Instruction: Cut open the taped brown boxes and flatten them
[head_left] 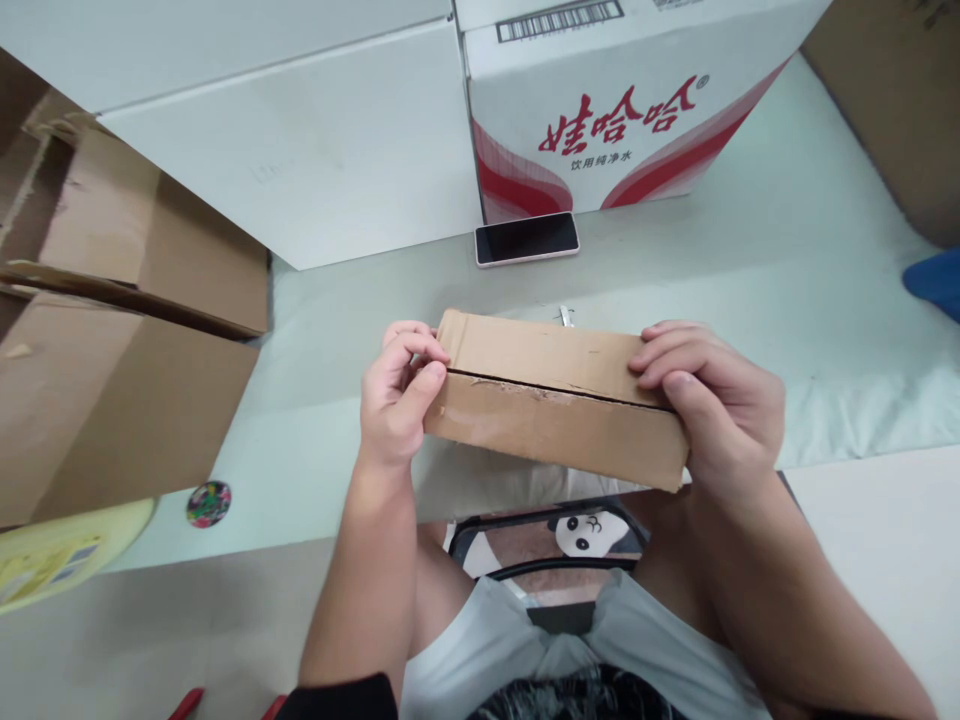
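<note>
Both my hands hold a flat brown cardboard box (555, 400) in front of me, above my lap. A dark seam runs along its length between two flaps. My left hand (394, 395) pinches the box's left end, thumb on the near flap and fingers curled over the top. At the right end, my right hand (712, 400) grips with its fingers laid over the upper flap and its thumb along the edge.
A phone (526, 238) lies face up on the pale table (787, 250) before a white carton with red lettering (622, 110). A plain white box (300, 150) stands left of it. Open brown cartons (112, 330) fill the left side. A small round colourful object (208, 503) lies near the table's front edge.
</note>
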